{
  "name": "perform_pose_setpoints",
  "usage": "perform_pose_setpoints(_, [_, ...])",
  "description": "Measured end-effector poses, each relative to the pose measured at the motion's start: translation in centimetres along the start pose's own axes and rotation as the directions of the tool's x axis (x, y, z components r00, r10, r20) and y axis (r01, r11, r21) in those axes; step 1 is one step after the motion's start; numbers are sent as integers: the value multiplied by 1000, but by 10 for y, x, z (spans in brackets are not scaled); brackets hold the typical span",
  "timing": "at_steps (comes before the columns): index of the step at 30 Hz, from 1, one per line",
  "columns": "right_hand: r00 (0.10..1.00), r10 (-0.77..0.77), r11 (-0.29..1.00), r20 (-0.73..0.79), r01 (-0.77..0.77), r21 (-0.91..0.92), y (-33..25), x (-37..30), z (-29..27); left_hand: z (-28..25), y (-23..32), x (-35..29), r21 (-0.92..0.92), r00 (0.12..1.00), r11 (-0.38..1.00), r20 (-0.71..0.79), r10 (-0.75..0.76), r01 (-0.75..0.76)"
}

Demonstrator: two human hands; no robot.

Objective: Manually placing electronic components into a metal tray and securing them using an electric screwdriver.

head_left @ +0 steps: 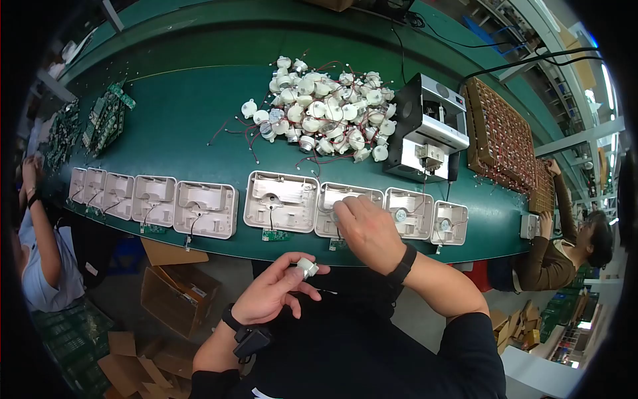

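Observation:
My left hand [267, 294] is held near the table's front edge, thumb and fingers closed on a small white motor [307, 267]. A thin wire end shows below that hand. My right hand [367, 231] reaches into a white plastic housing [352, 187], its fingers bent down inside; whatever they grip or press is hidden. A green circuit board [337, 245] hangs at this housing's front. Just left stands another open housing [248, 199] with a wire and a board. On the right, two housings [390, 191] [464, 216] each have a round part inside.
Behind the housings lies a heap of white motors [325, 110] with red wires. A black and silver machine [435, 130] stands right of it, beside partitioned cartons [473, 110]. Several housings [232, 209] and circuit boards [106, 120] are at left. Co-workers sit at both sides.

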State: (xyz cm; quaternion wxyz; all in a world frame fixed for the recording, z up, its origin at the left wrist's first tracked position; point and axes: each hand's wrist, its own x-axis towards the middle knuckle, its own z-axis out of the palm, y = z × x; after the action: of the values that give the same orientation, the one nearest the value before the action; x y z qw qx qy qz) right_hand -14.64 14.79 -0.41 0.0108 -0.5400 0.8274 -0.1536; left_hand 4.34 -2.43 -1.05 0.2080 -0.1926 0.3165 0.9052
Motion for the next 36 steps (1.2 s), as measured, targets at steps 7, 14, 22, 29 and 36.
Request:
perform_pose_setpoints(7, [997, 0, 996, -78, 7, 83, -6, -4, -15, 6, -4, 7, 195, 980, 966, -70, 186, -170])
perform_pose_setpoints(14, [973, 113, 759, 200, -214, 615, -41, -25, -36, 27, -1, 9, 562, 905, 777, -112, 411, -283])
perform_pose_setpoints(22, [785, 229, 180, 575, -615, 768, -40, -26, -22, 33, -8, 5, 867, 775, 419, -64, 629, -268])
perform_pose_setpoints(29, [812, 155, -60, 563, -561, 826, -43, -30, -8, 35, -10, 9, 881, 592, 322, -60, 803, -347])
perform_pose_setpoints(36, [872, 219, -67, 438, -434, 898, -52, -37, 1, 33, -8, 7, 927, 527, 204, -8, 850, -316])
